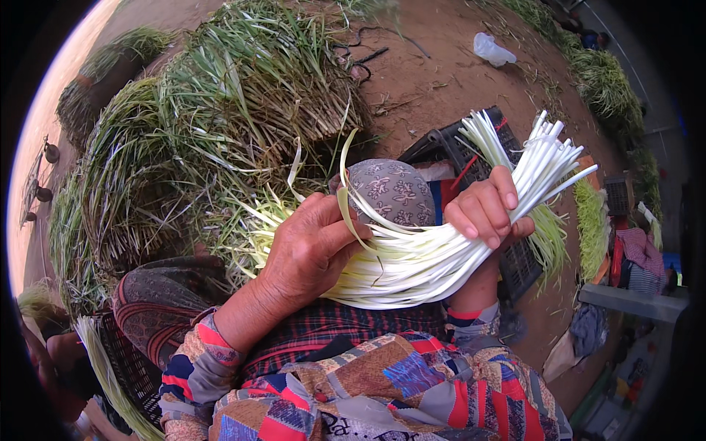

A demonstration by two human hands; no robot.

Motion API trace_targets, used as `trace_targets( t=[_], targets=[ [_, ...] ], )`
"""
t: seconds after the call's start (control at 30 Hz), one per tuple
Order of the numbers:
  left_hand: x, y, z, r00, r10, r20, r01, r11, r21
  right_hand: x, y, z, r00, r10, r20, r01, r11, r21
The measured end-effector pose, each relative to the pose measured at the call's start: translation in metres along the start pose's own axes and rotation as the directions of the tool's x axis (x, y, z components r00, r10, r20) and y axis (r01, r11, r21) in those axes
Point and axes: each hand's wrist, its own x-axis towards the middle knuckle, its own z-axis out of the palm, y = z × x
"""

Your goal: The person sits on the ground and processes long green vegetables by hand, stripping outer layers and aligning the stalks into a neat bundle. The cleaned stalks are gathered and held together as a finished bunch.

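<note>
A long bunch of pale leafy stalks (419, 264), which look like blanched chives, lies bent across my lap, its white stem ends up at the right. My right hand (488, 212) is wrapped around the bunch just below those ends. A thin band seems to circle the stems near the tips. My left hand (314, 248) pinches a loose yellowish leaf (345, 204) between thumb and fingers, over the leafy part of the bunch. Beneath the stalks, my knee (394, 187) shows in grey patterned cloth.
Large heaps of green, rooted stalks (265, 82) lie ahead and to the left. A black plastic crate (469, 143) holding another bunch (488, 135) stands at the right; a second crate (129, 364) sits lower left. A white plastic bag (492, 49) lies on the dirt floor. People (640, 259) sit farther right.
</note>
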Motion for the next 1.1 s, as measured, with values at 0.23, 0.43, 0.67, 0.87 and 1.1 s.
trace_targets(
  t=[0.23, 0.43, 0.67, 0.87, 1.1],
  targets=[
    [-0.006, 0.010, -0.004, 0.993, 0.085, -0.085, -0.062, 0.967, 0.248, 0.005, 0.002, 0.003, 0.995, -0.015, -0.096, 0.015, 1.000, -0.005],
    [0.001, -0.010, -0.004, 0.805, -0.585, -0.098, 0.466, 0.727, -0.505, 0.025, 0.019, 0.011, 0.922, -0.115, -0.369, 0.119, 0.993, -0.012],
    [-0.032, -0.083, -0.117, 0.440, -0.737, -0.513, 0.272, 0.654, -0.706, 0.050, -0.041, 0.015, 0.816, -0.420, -0.398, 0.383, 0.907, -0.174],
    [-0.088, -0.089, -0.145, 0.287, -0.750, -0.596, 0.414, 0.658, -0.628, 0.006, -0.058, -0.008, 0.520, -0.676, -0.522, 0.350, 0.726, -0.591],
    [-0.042, -0.042, -0.083, 0.839, -0.449, -0.307, 0.417, 0.893, -0.169, -0.008, -0.047, -0.018, 0.421, -0.690, -0.589, 0.313, 0.720, -0.620]
  ],
)
